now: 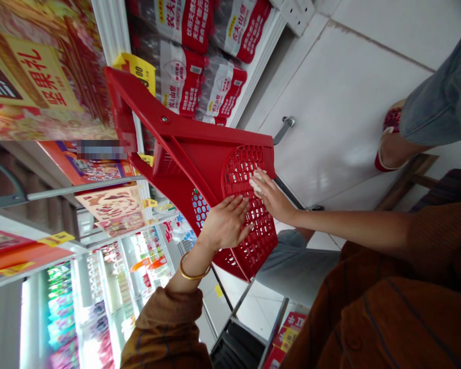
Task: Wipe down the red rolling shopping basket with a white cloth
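Hands spread wide, neither grip pinching anything: we see the left hand [226,223], a gold bangle [192,269] at its wrist, and the right hand [271,195] pressed open against the mesh side of a red plastic shopping basket [200,164]. Both lie flat on the red lattice, just apart from each other. Relative to the basket, shrink-wrapped packs of bottled water [180,77] sit on a shelf beyond its long edge, with a yellow price tag [136,72] just behind its tip. Past its other side lies white tile floor [341,102], bearing a leg in denim [438,97] and a red shoe [388,138]. A brown knit sleeve [165,328] runs toward the basket from below.
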{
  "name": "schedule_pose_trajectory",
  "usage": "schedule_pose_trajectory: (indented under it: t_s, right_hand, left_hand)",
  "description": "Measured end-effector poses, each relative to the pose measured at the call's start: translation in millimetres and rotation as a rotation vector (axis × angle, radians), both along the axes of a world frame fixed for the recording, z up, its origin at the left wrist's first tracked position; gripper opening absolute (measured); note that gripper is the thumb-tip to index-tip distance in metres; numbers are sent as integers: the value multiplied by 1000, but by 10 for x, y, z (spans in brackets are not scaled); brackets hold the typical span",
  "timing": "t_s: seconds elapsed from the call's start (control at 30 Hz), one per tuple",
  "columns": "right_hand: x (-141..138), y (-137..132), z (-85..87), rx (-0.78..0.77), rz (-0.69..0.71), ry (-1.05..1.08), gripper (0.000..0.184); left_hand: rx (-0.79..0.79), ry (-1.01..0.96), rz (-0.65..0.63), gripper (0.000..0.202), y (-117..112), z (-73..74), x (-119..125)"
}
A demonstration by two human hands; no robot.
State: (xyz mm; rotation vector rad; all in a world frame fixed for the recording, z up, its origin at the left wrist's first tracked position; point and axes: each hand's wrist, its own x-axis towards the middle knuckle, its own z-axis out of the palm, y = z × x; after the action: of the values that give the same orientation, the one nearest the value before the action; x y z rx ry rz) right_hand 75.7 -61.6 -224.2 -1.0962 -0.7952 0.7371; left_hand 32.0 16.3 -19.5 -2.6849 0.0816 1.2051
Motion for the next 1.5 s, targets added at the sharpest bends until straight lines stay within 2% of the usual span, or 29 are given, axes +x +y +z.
schedule_pose_trajectory:
  t_s: [0.1, 0.17, 0.5, 0.73, 1.13, 1.5]
  right_hand:
    - [-3, 144, -49, -44, 37, -7, 65]
    - [-56, 133, -73, -34, 74, -27, 67]
    - [-467, -422, -144, 88, 195, -120, 72]
    - [-509, -694, -208, 99, 370, -172, 75]
    - [-392, -634, -153, 119, 316, -157, 55]
    - [-296, -555, -176, 88, 230, -63, 51]
  left_hand:
    - [15, 44, 9, 56, -9, -1, 25]
    - [21, 62, 12, 57, -14, -1, 39]
    - [52, 128, 24, 58, -31, -16, 55]
    - [62, 120, 11, 59, -29, -43, 6]
    - [34, 71, 37, 54, -29, -50, -1]
    - [79, 112, 63, 54, -75, -67, 64]
